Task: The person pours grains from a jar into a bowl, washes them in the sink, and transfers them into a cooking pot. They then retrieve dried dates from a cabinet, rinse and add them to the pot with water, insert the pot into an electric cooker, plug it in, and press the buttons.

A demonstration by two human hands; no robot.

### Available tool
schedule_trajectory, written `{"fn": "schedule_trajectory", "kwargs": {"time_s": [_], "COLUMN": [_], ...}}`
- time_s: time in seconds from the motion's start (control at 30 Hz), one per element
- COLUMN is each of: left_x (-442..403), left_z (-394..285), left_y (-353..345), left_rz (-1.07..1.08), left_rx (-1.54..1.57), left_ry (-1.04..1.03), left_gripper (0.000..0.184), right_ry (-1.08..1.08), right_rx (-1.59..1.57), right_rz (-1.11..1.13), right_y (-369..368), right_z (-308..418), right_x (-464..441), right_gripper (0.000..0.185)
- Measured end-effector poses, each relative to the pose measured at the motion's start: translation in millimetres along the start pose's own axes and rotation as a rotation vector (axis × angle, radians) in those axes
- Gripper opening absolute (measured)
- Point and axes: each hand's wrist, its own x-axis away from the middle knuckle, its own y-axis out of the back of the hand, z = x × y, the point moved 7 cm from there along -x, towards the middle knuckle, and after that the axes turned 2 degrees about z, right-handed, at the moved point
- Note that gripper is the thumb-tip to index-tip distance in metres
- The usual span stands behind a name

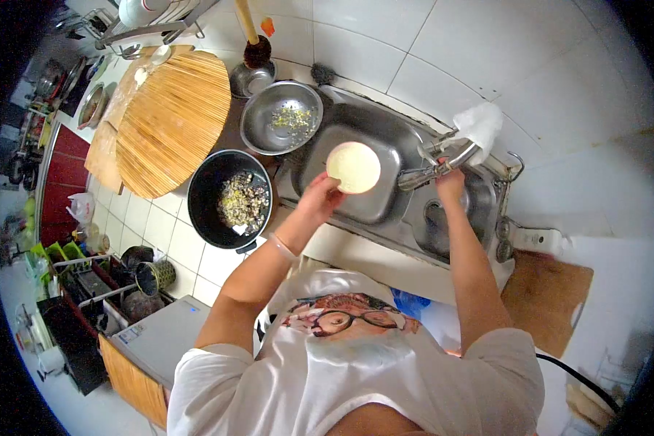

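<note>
My left hand [323, 197] grips the rim of a small round bowl [353, 168], pale yellow inside, and holds it over the sink basin [370, 211]. Whether the bowl contains anything is hard to tell. Over on the right, my right hand [450, 184] is at the metal faucet [437, 170], its fingers closed against it and partly hidden. A white cloth [479, 127] is wrapped around the faucet's upper part. Left of the sink are a steel bowl [254, 131] with yellow and white bits inside and a black pot [194, 196] holding a chopped mixture.
A round slatted wooden mat [171, 123] lies on the left over a board. Behind the steel bowl sits a smaller metal bowl [245, 86], with a wooden-handled brush [256, 52] above it. A brown cutting board [548, 301] stands at the right.
</note>
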Motion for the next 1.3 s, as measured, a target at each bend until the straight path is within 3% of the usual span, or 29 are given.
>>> {"fn": "schedule_trajectory", "kwargs": {"time_s": [0.07,0.1,0.2,0.37,0.43,0.53,0.6,0.9,0.97,1.0,1.07,1.13,1.23,1.3], "left_x": [18,13,4,-40,-48,-68,-83,-106,-95,-92,-80,-56,-27,-10], "left_z": [-38,-51,-102,-170,-190,-201,-207,-211,-231,-231,-238,-234,-221,-219], "left_y": [-14,-5,4,48,66,87,97,105,85,79,47,20,-30,-48], "left_rz": [-0.009,-0.015,0.017,-0.056,-0.279,-0.389,-0.396,-0.438,-0.640,-0.640,-0.727,-0.677,-0.415,-0.371], "left_rx": [-0.049,-0.063,-0.093,-0.249,-0.364,-0.392,-0.417,-0.570,-1.129,-1.129,-1.671,-1.751,-2.077,-2.107], "left_ry": [-0.066,-0.085,-0.190,-0.219,-0.227,-0.197,-0.171,-0.198,-0.461,-0.462,-0.595,-0.654,-0.998,-1.047], "left_gripper": [0.029,0.028,0.030,0.031,0.036,0.038,0.039,0.054,0.062,0.062,0.068,0.066,0.063,0.063], "right_ry": [0.081,0.185,-0.013,-0.041,-0.018,-0.030,-0.212,-0.174,-0.176,-0.177,-0.187,-0.196,-0.192,0.065], "right_rx": [-0.048,0.053,0.074,-0.016,-0.018,-0.016,0.167,0.069,0.058,0.048,0.054,0.058,0.011,0.028], "right_rz": [-0.066,-0.138,-0.074,-0.077,-0.075,-0.090,-0.014,-0.050,-0.051,-0.053,-0.048,-0.044,-0.060,-0.133], "right_y": [8,11,14,9,6,-1,-13,-12,-16,-19,-24,-26,-17,-2], "right_z": [9,16,9,9,11,1,-19,-17,-25,-28,-35,-36,-24,10], "right_x": [1,1,3,4,4,4,0,2,2,2,1,1,0,0], "right_gripper": [0.026,0.015,0.013,0.013,0.014,0.016,0.017,0.017,0.016,0.016,0.016,0.017,0.018,0.018]}}
